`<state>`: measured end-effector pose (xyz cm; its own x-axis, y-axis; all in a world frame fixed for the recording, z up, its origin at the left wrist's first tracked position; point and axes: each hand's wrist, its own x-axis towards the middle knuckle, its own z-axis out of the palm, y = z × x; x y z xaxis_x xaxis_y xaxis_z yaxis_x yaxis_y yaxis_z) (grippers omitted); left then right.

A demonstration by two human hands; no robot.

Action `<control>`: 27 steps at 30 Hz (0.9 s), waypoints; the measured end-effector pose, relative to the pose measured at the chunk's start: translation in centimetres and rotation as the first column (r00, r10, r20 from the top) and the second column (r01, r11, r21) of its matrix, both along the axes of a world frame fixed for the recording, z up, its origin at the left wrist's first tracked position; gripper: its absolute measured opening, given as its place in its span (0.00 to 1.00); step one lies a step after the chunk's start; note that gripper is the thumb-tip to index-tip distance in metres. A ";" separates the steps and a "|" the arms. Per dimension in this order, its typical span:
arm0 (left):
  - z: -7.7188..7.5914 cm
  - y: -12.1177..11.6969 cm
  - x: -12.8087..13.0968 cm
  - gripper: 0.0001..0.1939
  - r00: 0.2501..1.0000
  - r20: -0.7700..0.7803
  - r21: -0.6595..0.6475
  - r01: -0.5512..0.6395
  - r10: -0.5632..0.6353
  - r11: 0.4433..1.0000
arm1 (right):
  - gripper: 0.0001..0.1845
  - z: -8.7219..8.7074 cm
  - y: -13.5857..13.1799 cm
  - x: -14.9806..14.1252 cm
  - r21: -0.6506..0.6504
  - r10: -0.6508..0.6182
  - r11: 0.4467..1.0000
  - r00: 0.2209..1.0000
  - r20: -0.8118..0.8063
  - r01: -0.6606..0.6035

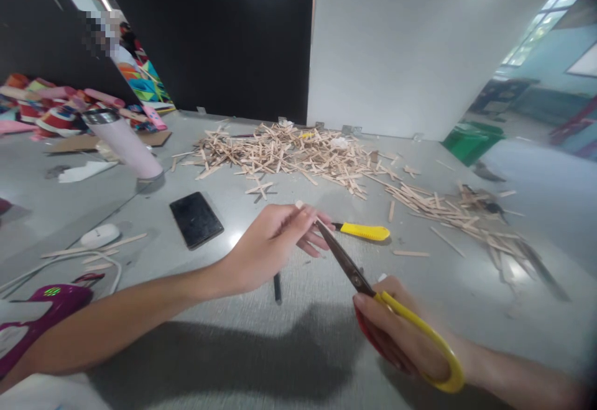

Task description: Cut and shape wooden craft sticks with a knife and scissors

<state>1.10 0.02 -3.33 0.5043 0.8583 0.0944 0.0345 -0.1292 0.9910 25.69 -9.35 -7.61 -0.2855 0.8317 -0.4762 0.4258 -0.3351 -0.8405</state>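
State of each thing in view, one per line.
Left hand: closed, pinching a wooden stick.
Right hand: closed around the scissors' handles.
Scissors: blades look nearly closed, tips by the left fingers.
Phone: lying flat, dark face up.
Tumbler: standing.
Yellow-handled tool: lying down, far end partly hidden.
Loose sticks: heaped, some scattered.

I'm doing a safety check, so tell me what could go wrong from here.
The scissors in the right hand point at the left hand, so a slip might nick its fingertips. Little of the wooden piece pinched there shows, so it could slip loose. The yellow-handled tool nearby might get bumped.
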 end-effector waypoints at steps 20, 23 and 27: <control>0.6 0.0 -0.2 0.30 0.998 0.061 0.023 -0.012 0.011 1.000 | 0.38 -0.2 0.0 1.3 0.053 0.098 0.995 0.966 -0.238 -0.088; 0.5 -0.2 -0.2 0.31 0.999 0.051 0.023 -0.010 0.009 1.000 | 0.39 0.3 0.2 0.8 0.019 0.060 0.998 0.967 -0.246 -0.057; 0.2 -0.6 0.0 0.32 0.998 0.062 0.027 -0.028 0.026 0.999 | 0.42 0.3 0.2 0.6 0.008 0.057 0.998 0.980 -0.191 -0.056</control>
<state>1.10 -0.62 -3.11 0.4732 0.8683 0.1488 -0.0226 -0.1569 0.9874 26.29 -9.18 -7.33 -0.4175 0.8128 -0.4063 0.2751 -0.3131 -0.9090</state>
